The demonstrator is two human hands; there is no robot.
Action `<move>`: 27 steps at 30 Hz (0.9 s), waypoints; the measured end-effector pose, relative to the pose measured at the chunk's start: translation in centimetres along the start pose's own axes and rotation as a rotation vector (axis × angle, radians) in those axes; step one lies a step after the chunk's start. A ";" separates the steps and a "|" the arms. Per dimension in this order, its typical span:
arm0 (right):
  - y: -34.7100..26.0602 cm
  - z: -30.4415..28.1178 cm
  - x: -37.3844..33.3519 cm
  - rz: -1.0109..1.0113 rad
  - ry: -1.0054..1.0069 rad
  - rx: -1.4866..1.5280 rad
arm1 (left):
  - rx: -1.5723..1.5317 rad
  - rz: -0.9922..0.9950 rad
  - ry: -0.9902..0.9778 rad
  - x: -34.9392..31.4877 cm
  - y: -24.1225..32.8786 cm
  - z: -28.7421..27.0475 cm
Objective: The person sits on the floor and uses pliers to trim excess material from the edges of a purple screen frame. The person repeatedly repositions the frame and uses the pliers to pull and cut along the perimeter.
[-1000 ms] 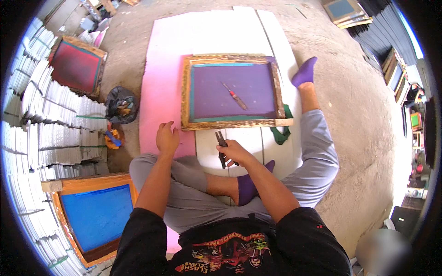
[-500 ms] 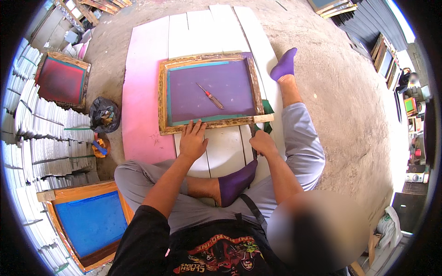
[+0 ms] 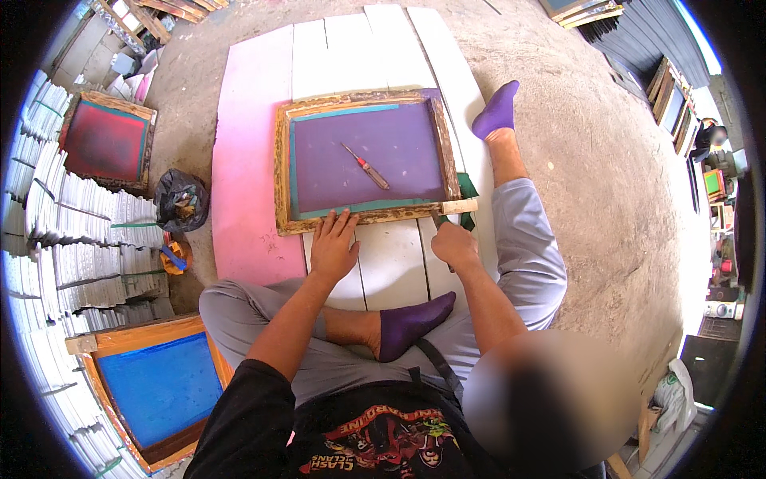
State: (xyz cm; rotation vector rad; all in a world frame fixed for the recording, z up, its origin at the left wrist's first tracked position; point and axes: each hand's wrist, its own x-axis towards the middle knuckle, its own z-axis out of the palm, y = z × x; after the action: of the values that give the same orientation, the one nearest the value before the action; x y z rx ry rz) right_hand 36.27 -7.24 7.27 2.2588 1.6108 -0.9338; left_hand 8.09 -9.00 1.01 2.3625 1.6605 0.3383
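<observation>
A wooden silk-screen frame (image 3: pixel 281 172) with purple mesh lies flat on the boards in front of me. My left hand (image 3: pixel 334 246) rests on its near rail, fingers stretched out over the wood. At the frame's near right corner, my right hand (image 3: pixel 456 245) is closed around a dark, narrow tool (image 3: pixel 438 218); its tip touches or nearly touches the rail, and its kind is mostly hidden by the fist. A small pale wood block (image 3: pixel 459 206) sits across that corner. Green material (image 3: pixel 468 188) shows beside it. On the mesh lies a screwdriver (image 3: pixel 370 171) with a red and brown handle.
White and pink boards (image 3: pixel 247 160) lie under the frame, between my legs. To the left stand stacks of white sheets (image 3: pixel 88 207), a black bag (image 3: pixel 182 199), a red screen frame (image 3: pixel 108 137) and a blue one (image 3: pixel 163 387). Concrete floor (image 3: pixel 606 215) stretches to the right.
My right hand has turned slightly, and the tool in it now slants more, its lower end swung right. My near foot has shifted right. The left hand stays put.
</observation>
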 end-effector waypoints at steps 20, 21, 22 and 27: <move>2.3 2.6 1.6 -0.057 0.139 -0.035 | -0.045 -0.031 0.025 0.1 -0.1 0.5; 2.4 2.8 1.6 -0.052 0.147 -0.034 | -0.050 -0.030 0.026 0.2 0.0 0.4; 2.5 3.0 1.7 -0.056 0.153 -0.029 | -0.055 -0.029 0.026 0.2 0.0 0.4; 3.7 3.7 3.0 -0.089 0.161 -0.033 | -0.061 -0.040 0.065 0.1 -0.1 0.9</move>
State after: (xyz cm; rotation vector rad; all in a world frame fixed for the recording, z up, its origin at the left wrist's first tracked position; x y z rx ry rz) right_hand 38.84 -8.19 1.95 2.3089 1.7931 -0.7561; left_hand 8.28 -8.95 0.15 2.2940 1.6989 0.4565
